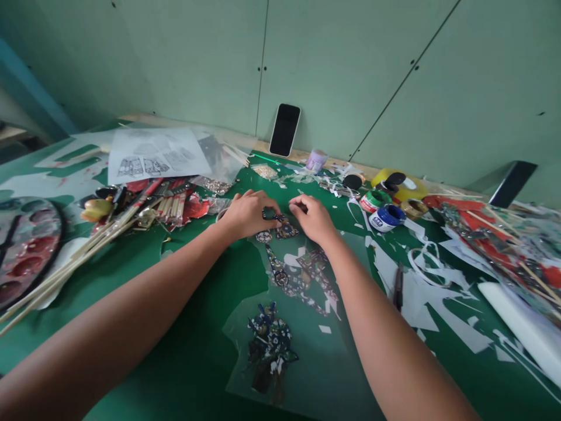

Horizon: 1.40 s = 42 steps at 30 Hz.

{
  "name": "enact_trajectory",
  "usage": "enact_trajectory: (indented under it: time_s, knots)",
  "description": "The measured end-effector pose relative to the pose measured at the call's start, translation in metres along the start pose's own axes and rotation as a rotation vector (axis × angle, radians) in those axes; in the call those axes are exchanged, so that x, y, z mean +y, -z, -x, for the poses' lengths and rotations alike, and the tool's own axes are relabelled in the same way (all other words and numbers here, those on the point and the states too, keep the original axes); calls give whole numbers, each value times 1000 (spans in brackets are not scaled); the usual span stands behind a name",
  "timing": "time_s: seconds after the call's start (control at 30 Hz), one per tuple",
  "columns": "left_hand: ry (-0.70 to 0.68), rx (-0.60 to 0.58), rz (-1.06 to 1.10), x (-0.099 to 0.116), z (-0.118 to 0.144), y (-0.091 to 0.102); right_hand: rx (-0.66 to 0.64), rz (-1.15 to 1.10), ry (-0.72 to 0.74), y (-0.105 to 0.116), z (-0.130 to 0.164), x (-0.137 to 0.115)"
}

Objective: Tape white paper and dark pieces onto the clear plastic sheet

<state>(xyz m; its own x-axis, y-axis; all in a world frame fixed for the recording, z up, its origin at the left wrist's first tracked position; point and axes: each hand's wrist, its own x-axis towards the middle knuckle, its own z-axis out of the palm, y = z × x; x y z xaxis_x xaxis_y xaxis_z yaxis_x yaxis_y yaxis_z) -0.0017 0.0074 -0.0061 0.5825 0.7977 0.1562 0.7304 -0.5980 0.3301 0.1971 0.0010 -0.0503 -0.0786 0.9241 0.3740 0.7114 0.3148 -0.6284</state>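
My left hand [250, 215] is closed, its thumb and fingertips pinching the edge of a dark patterned cut-out [287, 228]. Just right of it, my right hand [314, 217] has its fingers curled together; whether a small thing sits between them is hidden. Below both hands, more painted cut-outs [280, 275] with dark floral patterns lie on a clear plastic sheet [324, 356]. Nearer to me on that sheet rests a cluster of blue, white and brown painted pieces [272, 339].
Paint jars [388, 217] and white paper scraps [416, 298] lie right, beside dark scissors [398, 286]. Left are a paint palette [33, 245], wooden sticks [83, 257] and a printed sheet [158, 155]. A phone [284, 130] leans on the back wall.
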Motion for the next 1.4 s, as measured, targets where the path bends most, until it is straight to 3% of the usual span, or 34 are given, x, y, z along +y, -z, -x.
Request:
enact_trajectory:
  time_s: [0.2, 0.43, 0.53, 0.6, 0.77, 0.83, 1.03, 1.4]
  knots:
    - [-33, -16, -181, 4, 4, 1, -194, 250, 11, 7, 9, -1]
    - [-149, 44, -306, 11, 10, 0, -540, 224, -144, 39, 10, -10]
    - [-155, 38, -328, 15, 14, 0, -604, 212, -151, 45, 10, -13]
    - [-151, 7, -351, 18, 17, 0, -560, 209, -131, 41, 10, -11]
    - [-189, -41, -389, 19, 25, 1, -211, 300, -89, 14, 10, -5]
    - [-221, -51, -386, 19, 28, 1, -153, 371, -100, 5, 9, -6]
    - [-303, -74, -357, 16, 41, 1, -170, 514, -101, -1, 8, -15]
    - [-204, -22, -322, 21, 51, -2, -283, 585, -65, 18, 45, -18]
